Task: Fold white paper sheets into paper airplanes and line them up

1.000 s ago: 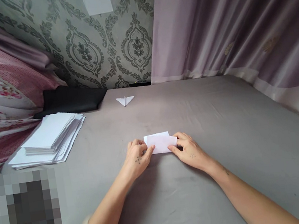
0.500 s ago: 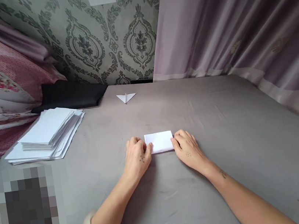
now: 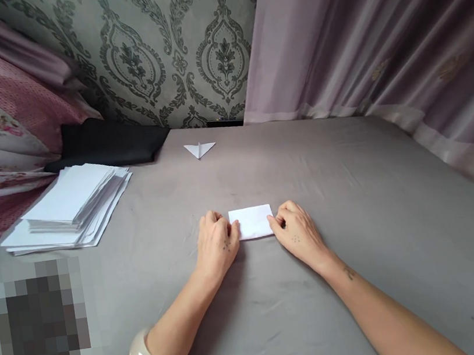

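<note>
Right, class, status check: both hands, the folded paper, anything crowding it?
Left hand and right hand pressing opposite ends of folded paper. Paper flat on grey sheet. Paper stack and paper plane well apart.

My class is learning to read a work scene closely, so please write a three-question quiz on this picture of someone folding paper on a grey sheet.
1. True or false: the folded paper lies flat on the grey sheet between the left hand and the right hand.
2. What lies at the far side, near the patterned wall? A) scissors B) a small folded paper plane C) a pen
3. Fill in: the stack of white paper lies to the person's ____.

Key: 1 true; 2 B; 3 left.
</note>
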`<state>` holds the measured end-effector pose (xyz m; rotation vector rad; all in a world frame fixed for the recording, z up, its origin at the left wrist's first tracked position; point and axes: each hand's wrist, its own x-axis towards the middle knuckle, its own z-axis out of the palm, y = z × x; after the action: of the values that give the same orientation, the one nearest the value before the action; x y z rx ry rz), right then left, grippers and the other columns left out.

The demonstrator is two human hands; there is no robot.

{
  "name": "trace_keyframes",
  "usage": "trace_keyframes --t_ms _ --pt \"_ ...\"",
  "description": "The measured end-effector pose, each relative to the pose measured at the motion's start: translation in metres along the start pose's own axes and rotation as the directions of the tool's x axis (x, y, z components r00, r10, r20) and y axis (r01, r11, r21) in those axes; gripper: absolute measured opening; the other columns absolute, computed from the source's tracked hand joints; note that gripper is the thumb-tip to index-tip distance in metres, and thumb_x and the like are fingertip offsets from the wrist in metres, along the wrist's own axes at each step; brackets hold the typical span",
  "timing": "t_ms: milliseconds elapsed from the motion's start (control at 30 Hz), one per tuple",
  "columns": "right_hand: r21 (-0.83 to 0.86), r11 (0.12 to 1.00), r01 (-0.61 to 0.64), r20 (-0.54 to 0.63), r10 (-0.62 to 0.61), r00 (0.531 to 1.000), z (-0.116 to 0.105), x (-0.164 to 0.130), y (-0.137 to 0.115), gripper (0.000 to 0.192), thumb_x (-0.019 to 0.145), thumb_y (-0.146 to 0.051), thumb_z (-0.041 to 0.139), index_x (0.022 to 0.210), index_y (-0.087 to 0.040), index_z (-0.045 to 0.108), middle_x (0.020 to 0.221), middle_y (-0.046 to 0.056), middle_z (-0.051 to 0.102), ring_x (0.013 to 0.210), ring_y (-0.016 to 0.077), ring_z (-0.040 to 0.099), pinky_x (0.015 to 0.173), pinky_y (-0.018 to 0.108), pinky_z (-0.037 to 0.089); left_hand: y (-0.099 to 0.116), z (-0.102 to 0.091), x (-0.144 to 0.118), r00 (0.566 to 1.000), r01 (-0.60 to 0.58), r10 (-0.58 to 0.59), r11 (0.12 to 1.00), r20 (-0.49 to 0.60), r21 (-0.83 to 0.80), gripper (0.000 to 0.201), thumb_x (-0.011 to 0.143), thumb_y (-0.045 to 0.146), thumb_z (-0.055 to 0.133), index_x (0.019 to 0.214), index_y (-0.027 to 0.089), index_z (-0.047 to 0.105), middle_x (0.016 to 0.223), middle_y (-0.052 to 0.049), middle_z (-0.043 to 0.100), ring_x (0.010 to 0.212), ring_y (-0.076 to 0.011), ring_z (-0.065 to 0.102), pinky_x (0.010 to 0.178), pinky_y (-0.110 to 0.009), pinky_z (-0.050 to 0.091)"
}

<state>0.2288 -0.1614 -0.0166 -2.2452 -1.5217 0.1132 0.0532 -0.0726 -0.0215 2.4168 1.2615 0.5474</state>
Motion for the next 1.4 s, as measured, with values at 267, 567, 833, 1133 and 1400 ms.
trace_keyframes --t_ms 267,567,833,1133,1400 --pt "0.011 1.000 0.003 0.004 -0.003 1.000 0.0015 0.0015 0.0019 0.031 0.088 -0.033 0.051 0.060 -0.021 0.045 0.080 0.003 0.055 0.075 0.0166 0.054 0.074 0.030 0.039 0.0005 -0.0024 -0.0008 1.000 -0.005 0.005 1.000 0.016 0.001 0.033 0.092 0.030 0.048 0.064 0.016 0.056 0.087 -0.010 0.054 0.083 -0.0221 0.049 0.078 -0.036 0.044" --pt "0.026 1.000 0.009 -0.002 -0.009 1.000 0.0021 0.0017 0.0024 0.031 0.088 -0.034 0.050 0.060 -0.021 0.045 0.080 0.003 0.055 0.074 0.0164 0.053 0.072 0.030 0.040 0.0022 -0.0031 -0.0008 1.000 0.006 -0.007 1.000 0.023 0.025 0.033 0.093 0.028 0.047 0.062 0.017 0.053 0.089 -0.010 0.054 0.083 -0.0218 0.048 0.077 -0.035 0.044" --pt "0.020 1.000 -0.015 0.021 0.014 1.000 0.0024 0.0022 0.0022 0.032 0.088 -0.034 0.050 0.060 -0.021 0.044 0.080 0.003 0.055 0.076 0.0170 0.054 0.073 0.030 0.039 0.0018 -0.0032 -0.0010 1.000 -0.007 0.006 0.999 0.011 0.036 0.033 0.093 0.027 0.047 0.063 0.017 0.054 0.088 -0.009 0.054 0.083 -0.0216 0.048 0.077 -0.035 0.044" --pt "-0.037 0.999 -0.003 0.032 0.004 0.999 -0.0007 0.0021 -0.0012 0.030 0.090 -0.033 0.048 0.062 -0.021 0.048 0.083 0.004 0.057 0.077 0.0172 0.054 0.072 0.030 0.039 0.0018 -0.0026 -0.0007 1.000 -0.011 0.010 0.999 0.005 0.051 0.033 0.092 0.028 0.046 0.062 0.017 0.055 0.088 -0.009 0.054 0.082 -0.0217 0.049 0.075 -0.035 0.044" --pt "-0.003 1.000 0.011 -0.032 -0.011 0.999 0.0007 -0.0009 0.0005 0.015 0.088 -0.032 0.054 0.082 -0.019 0.057 0.092 0.006 0.056 0.080 0.0186 0.055 0.074 0.031 0.042 0.0056 -0.0071 0.0011 0.997 0.030 -0.035 0.997 0.074 0.069 0.026 0.092 0.029 0.047 0.070 0.017 0.054 0.091 -0.010 0.054 0.087 -0.0234 0.050 0.079 -0.035 0.044"
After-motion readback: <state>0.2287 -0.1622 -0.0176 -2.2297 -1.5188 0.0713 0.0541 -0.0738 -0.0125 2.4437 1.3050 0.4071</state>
